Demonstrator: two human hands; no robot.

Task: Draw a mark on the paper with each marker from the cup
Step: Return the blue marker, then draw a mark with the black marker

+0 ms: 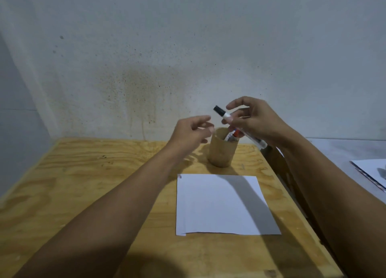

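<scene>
Head view: 1 marker (224, 115) held, 2 in 1 cup (222, 150).

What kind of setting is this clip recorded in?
Probably a bare indoor room with a makeshift work desk: a plywood table against a stained plaster wall, holding only a cardboard cup and a paper sheet.

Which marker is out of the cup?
The black-capped marker, held in the right hand above the cup. The other markers, one with red showing, sit down inside the cup.
</scene>
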